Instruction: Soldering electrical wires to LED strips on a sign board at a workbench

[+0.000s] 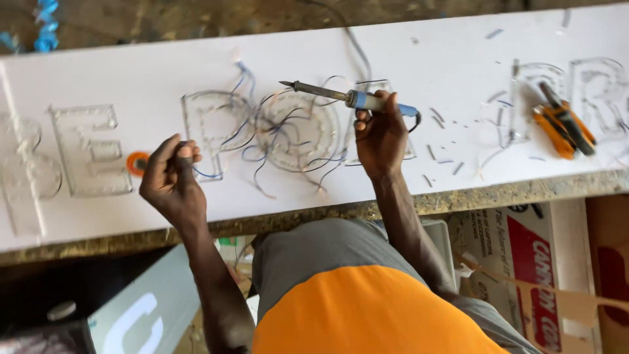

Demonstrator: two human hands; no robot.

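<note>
the left hand is clenched on something hidden, near the orange tape roll. the right hand grasps the soldering iron over tangled wires, near the white board front edge.

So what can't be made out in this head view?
- What the left hand pinches: hidden by its closed fingers; probably thin wire.
- The blue-handled soldering iron in the right hand: its grip is partly covered by the fingers, and the cord leaves the frame at the top edge.
- The clear acrylic letter shapes on the long white board: cut off at both side edges.
- The orange-handled pliers: jaws too small.
</note>
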